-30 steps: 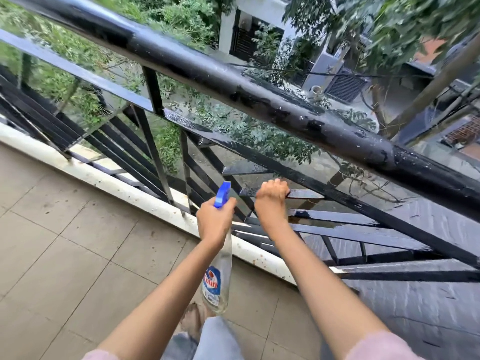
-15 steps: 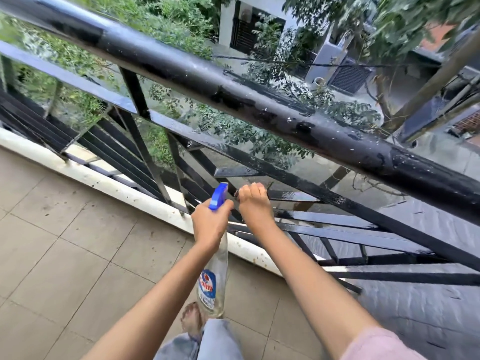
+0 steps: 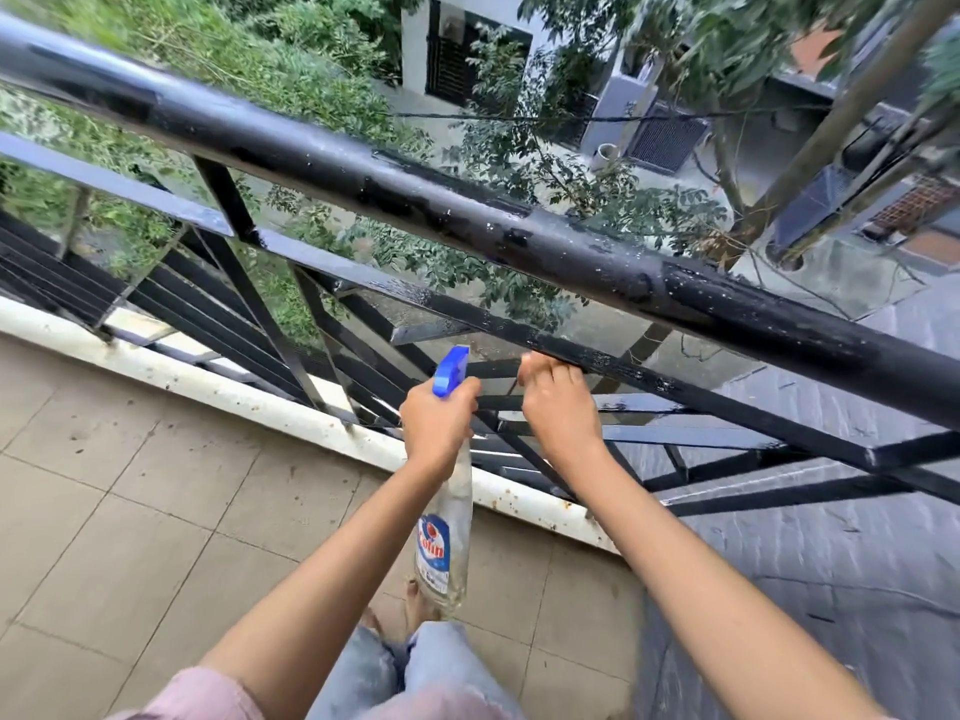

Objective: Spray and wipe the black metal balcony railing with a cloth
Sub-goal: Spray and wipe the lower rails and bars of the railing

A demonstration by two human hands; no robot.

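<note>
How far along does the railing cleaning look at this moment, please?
Done: the round top rail glistens with droplets and wet streaks, so it looks sprayed. In hand: the right hand is closed at the flat bar just beneath it, which also looks wet; no cloth is visible in that fist. The left hand holds the spray bottle by its neck. Left: the lower slats on the left look dull and dry.

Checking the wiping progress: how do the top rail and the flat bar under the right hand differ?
The top rail is a thick round tube; the flat bar is thin and flat-faced. The rail sits nearest the camera with no hand on it; the bar lies lower, with the right hand against it. Both are black, glossy and wet-speckled.
</note>
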